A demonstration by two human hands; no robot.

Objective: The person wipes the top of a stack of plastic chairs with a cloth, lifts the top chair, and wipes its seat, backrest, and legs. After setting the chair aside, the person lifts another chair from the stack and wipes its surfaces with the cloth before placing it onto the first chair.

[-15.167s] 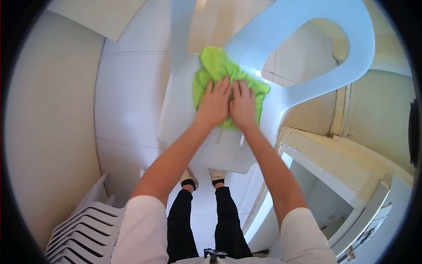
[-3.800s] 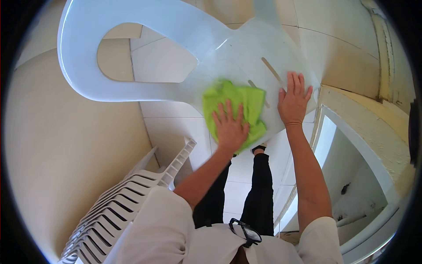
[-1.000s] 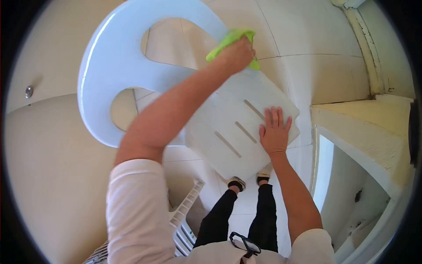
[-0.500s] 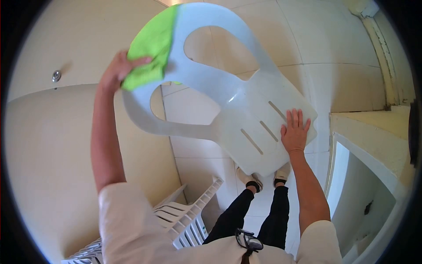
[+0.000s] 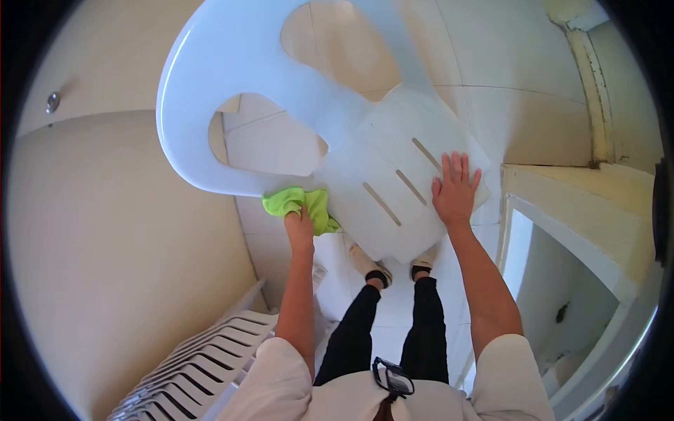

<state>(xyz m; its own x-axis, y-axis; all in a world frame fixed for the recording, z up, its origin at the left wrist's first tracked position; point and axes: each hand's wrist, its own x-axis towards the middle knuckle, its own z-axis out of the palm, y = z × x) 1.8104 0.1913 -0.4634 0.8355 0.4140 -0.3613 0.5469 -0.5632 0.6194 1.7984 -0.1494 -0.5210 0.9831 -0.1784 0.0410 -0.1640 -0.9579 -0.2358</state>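
A white plastic chair (image 5: 379, 168) with slots in its seat fills the upper middle of the head view, its rounded back and arms toward the upper left. My left hand (image 5: 300, 223) grips a bright green cloth (image 5: 295, 201), which lies against the chair's near arm where it meets the seat. My right hand (image 5: 455, 193) rests flat on the seat's right side, fingers spread, beside the slots. The chair's legs are hidden beneath it.
Several stacked white slatted plastic chairs (image 5: 203, 365) stand at lower left against the beige wall (image 5: 126, 245). To the right is a cream ledge with a recessed opening (image 5: 569, 281). My shoes (image 5: 368, 263) are on the tiled floor (image 5: 270, 144) just below the chair.
My left hand has brought the green cloth from the chair's top left edge down along its arm toward the seat. My right hand stays on the seat. The view has shifted a little.
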